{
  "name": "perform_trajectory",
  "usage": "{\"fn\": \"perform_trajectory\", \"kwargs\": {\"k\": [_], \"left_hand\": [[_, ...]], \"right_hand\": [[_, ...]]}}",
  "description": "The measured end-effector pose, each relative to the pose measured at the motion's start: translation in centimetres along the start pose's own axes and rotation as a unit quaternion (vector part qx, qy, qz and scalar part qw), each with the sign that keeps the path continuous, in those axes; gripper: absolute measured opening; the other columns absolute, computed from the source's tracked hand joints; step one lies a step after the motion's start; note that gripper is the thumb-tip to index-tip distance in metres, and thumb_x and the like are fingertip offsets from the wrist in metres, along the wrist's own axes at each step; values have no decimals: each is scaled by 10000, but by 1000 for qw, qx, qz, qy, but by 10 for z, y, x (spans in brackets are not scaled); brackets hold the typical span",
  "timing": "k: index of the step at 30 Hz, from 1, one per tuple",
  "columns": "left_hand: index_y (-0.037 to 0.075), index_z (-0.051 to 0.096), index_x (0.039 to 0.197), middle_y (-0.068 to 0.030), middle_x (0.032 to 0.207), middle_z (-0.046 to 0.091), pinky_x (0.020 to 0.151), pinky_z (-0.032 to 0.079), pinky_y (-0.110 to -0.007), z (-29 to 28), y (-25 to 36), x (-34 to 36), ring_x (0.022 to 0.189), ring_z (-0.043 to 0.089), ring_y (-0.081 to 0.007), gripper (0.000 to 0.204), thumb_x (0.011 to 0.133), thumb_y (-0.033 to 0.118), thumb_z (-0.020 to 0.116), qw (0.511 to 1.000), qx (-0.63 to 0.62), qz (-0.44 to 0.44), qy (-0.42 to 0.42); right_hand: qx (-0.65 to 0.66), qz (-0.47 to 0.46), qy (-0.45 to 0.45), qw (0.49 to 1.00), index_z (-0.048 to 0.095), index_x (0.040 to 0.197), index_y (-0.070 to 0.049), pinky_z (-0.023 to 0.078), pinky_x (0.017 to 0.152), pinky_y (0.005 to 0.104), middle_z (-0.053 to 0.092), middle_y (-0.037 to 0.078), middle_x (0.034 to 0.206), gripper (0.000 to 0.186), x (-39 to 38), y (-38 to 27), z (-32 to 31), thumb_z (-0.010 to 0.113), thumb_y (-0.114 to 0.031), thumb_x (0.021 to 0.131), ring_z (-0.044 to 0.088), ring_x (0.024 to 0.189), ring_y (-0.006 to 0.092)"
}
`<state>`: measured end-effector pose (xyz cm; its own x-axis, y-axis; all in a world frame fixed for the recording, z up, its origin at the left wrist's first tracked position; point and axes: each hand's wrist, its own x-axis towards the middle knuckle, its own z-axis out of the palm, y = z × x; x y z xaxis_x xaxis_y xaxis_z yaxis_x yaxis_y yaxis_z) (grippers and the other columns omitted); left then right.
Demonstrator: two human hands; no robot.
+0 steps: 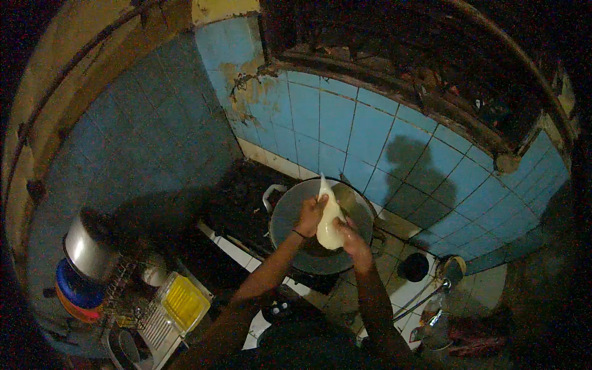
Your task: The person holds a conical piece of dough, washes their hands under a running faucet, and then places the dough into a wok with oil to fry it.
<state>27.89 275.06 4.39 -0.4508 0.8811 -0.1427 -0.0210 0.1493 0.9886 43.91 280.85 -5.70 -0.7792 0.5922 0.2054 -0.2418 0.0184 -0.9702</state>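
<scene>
My left hand (309, 216) and my right hand (354, 238) both grip a glossy, pale cream bag-like thing (332, 235) that looks filled with something soft. It narrows to a thin point at its far end and bulges at the near end. My left fingers close round its narrower left side, and my right fingers press its right side lower down. Beneath them is a wide metal wok (287, 213) with a white handle at its left. Something dark lies in the wok's bottom, too shaded to make out.
Blue tiled walls (333, 117) rise behind and to the left. At the lower left are a dish rack (127, 271), a shiny metal pot (86, 246), a blue bowl (77, 285) and a yellow tray (187, 301). Long-handled metal utensils (425, 297) lie at the right, near a dark round thing (413, 267).
</scene>
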Motion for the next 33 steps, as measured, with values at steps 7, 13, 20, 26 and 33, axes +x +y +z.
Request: {"fn": "perform_trajectory", "kwargs": {"k": [7, 13, 20, 26, 33], "left_hand": [[19, 546, 947, -70, 765, 564, 544, 388, -261, 20, 50, -48, 667, 501, -112, 350, 808, 338, 513, 997, 8, 57, -46], [-30, 496, 1010, -74, 786, 580, 582, 439, -262, 20, 8, -37, 665, 535, -113, 387, 805, 297, 533, 977, 172, 108, 56], [-43, 554, 753, -95, 570, 525, 473, 403, -292, 22, 21, -39, 504, 483, -110, 400, 820, 347, 494, 990, 122, 32, 68], [-25, 539, 759, -118, 578, 510, 506, 391, -318, 32, 2, -35, 515, 495, -167, 483, 835, 433, 406, 985, 160, 32, 61], [-11, 513, 1000, -75, 757, 556, 617, 418, -275, 40, 6, -45, 682, 521, -152, 362, 850, 312, 444, 989, 36, 142, -15]], "right_hand": [[386, 68, 141, 909, 483, 1032, -60, 437, 770, 340, 525, 52, 986, 243, 5, 30, 3, 510, -153, 809, 509, 896, 169], [240, 155, 192, 939, 459, 1057, -68, 449, 739, 331, 517, 56, 994, 316, 17, -19, 30, 516, -257, 810, 512, 892, 166], [175, 171, 171, 954, 468, 1051, -73, 419, 706, 291, 511, 24, 961, 451, 8, -39, 27, 584, -386, 748, 502, 837, 135], [164, 190, 170, 953, 504, 989, -56, 411, 686, 275, 527, 19, 872, 308, 5, -32, 27, 590, -247, 763, 500, 798, 123], [113, 109, 193, 968, 532, 903, -51, 440, 626, 266, 540, 18, 815, 186, 1, -6, 8, 556, -196, 788, 522, 713, 122]]}}
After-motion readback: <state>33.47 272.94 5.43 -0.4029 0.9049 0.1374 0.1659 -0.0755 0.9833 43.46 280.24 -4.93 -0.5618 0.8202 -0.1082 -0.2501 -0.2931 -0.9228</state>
